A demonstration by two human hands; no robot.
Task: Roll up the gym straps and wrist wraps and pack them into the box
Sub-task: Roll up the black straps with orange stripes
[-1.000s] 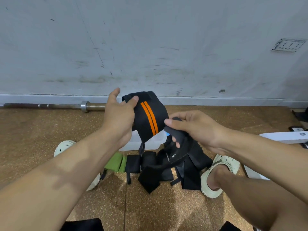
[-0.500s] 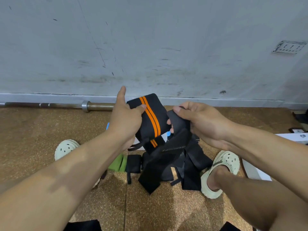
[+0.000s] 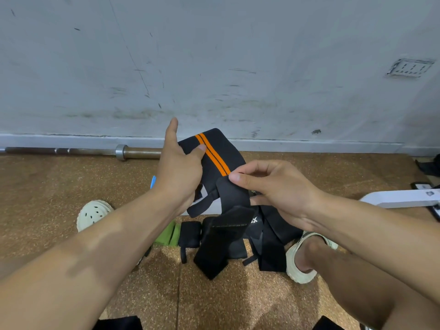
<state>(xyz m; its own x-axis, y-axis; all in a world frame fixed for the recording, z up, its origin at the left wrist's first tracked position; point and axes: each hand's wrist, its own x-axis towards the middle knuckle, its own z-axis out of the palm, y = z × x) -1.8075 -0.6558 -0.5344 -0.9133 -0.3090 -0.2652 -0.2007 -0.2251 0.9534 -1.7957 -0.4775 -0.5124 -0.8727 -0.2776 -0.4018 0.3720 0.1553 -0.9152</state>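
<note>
I hold the wrist wrap [image 3: 214, 158], black with two orange stripes, up in the air above the pile of black straps [image 3: 240, 244] lying on the floor between my feet. My left hand [image 3: 179, 167] grips its upper part, thumb pressed on the cloth beside the stripes, forefinger pointing up. My right hand [image 3: 273, 189] pinches the folded lower edge between thumb and fingers. The box [image 3: 209, 207] shows only as a pale strip behind the wrap, mostly hidden. I judge the roll is barely begun. If my right pinch slackens, the fold will likely spring open. The loose tail [image 3: 214, 256] hangs down into the pile and may snag another strap and drag it up.
</note>
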